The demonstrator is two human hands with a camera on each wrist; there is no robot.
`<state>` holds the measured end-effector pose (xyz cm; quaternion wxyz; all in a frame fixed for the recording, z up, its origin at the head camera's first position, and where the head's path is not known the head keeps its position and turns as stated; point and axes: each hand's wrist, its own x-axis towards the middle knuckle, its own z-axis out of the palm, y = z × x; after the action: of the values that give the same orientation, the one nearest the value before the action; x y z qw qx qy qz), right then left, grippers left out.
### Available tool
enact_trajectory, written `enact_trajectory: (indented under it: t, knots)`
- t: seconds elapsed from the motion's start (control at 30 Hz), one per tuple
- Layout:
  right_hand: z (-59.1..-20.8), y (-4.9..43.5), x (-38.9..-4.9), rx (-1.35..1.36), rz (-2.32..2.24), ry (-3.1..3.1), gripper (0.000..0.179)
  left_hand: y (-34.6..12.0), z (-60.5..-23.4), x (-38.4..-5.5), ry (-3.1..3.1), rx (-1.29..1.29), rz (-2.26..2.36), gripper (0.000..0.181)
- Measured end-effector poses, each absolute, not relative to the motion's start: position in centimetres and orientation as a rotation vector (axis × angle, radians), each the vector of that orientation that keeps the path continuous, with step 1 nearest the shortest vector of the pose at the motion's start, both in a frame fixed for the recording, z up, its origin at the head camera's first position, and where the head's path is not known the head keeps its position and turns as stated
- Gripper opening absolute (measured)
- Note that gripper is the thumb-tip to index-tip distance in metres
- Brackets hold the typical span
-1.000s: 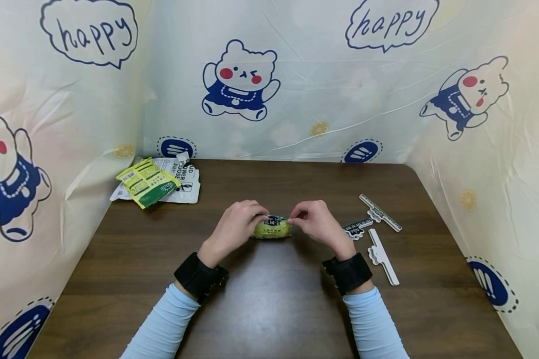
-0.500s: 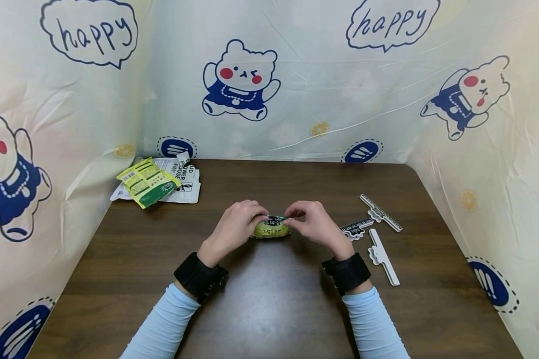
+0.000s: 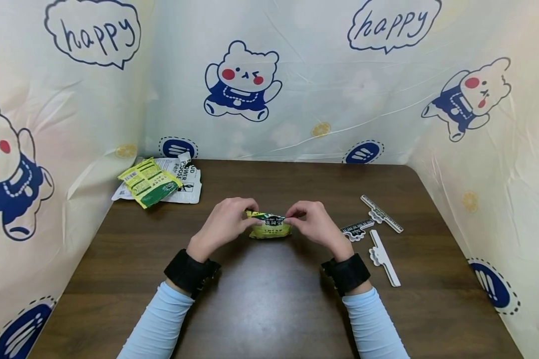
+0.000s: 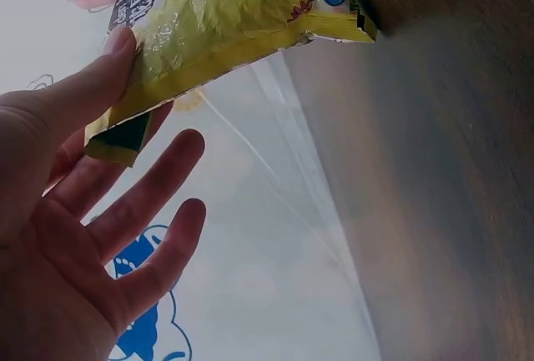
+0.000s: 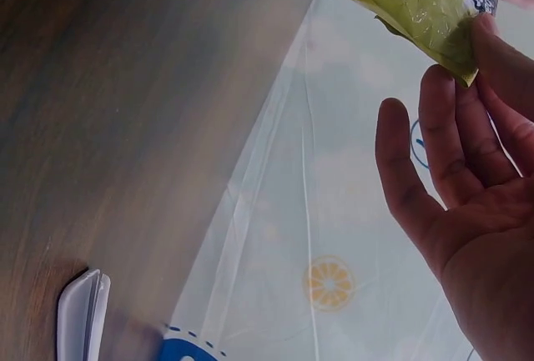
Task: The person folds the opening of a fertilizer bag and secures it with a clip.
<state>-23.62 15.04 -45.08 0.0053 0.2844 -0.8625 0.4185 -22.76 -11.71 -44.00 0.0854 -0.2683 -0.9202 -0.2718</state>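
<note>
A small yellow-green foil packet (image 3: 271, 230) with a dark label stands upright on the table, between the two hands. My left hand (image 3: 224, 223) pinches its upper left corner; in the left wrist view the thumb lies across the front of the packet (image 4: 225, 27) while the lower fingers spread loosely. At the upper right corner, my right hand (image 3: 316, 224) pinches the edge between thumb and fingers. The right wrist view shows the packet's crinkled front (image 5: 409, 11) and the thumb pressed on it.
To the right lie a ruler-marked white clip (image 3: 386, 216), a black ruler-marked clip (image 3: 358, 229) and a plain white clip (image 3: 385, 259). Back left, a yellow-green packet (image 3: 149, 183) overlaps a white pouch (image 3: 190, 185). A printed curtain (image 3: 296, 99) surrounds the wooden table (image 3: 260, 309).
My left hand has shifted left along the packet's top, now at its left corner, uncovering more of the label. The right hand first moved slightly inward and has since held its place.
</note>
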Motion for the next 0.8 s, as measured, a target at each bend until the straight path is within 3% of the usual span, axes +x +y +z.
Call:
enact_trajectory:
  t: [0.47,0.8]
  knots:
    - [-45.07,15.13,-23.55,0.884,1.303,-2.694,0.003,-12.00,-44.12,-22.91,-2.668,-0.860,-0.765,0.009]
    - [-44.94,14.99,-23.44,0.933,1.300,-2.705,0.005,-11.87,-44.16,-22.81,-2.693,-0.879,-0.741,0.010]
